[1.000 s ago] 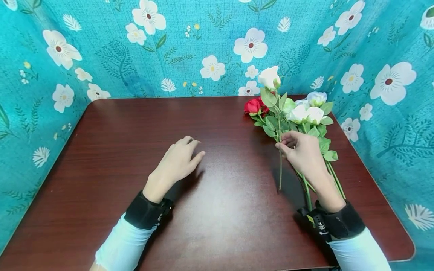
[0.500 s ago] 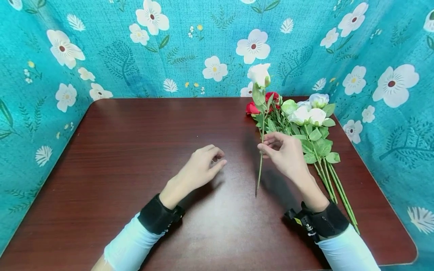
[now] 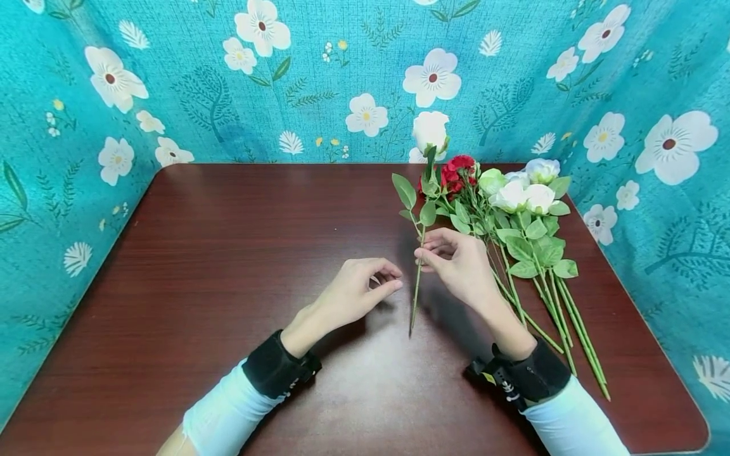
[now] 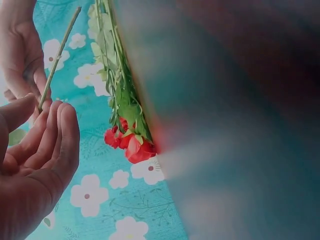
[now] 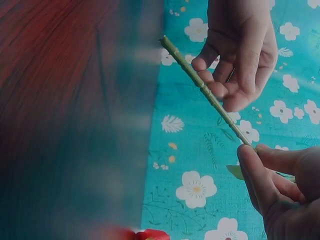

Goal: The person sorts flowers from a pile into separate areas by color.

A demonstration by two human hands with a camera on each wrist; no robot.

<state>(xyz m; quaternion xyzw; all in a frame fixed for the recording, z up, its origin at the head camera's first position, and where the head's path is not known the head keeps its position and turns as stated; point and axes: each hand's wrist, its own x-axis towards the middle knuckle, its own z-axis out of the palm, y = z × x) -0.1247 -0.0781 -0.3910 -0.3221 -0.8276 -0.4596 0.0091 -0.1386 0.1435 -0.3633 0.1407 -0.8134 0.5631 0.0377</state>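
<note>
My right hand point(image 3: 459, 266) pinches the green stem of a white rose point(image 3: 430, 131) between thumb and fingers. The rose stands nearly upright, bloom toward the back, its stem's lower end hanging below the hand. In the right wrist view the stem point(image 5: 202, 86) slants up from my pinching fingertips. My left hand point(image 3: 362, 288) is just left of that stem, fingers loosely bent, thumb apart from them, holding nothing. In the left wrist view its fingers point(image 4: 62, 135) lie close in front of the stem; whether they touch it there is hard to tell, but the head view shows a gap.
Red flowers point(image 3: 458, 171) and white and pale flowers point(image 3: 525, 196) lie at the table's back right, their stems point(image 3: 576, 329) pointing toward the front. The dark brown table point(image 3: 228, 253) meets a turquoise flowered cloth point(image 3: 319, 76) behind and at both sides.
My right hand has carried the white rose left, away from the lying flowers, and the rose has turned a little. My left hand has moved right toward the stem, its fingers bending more.
</note>
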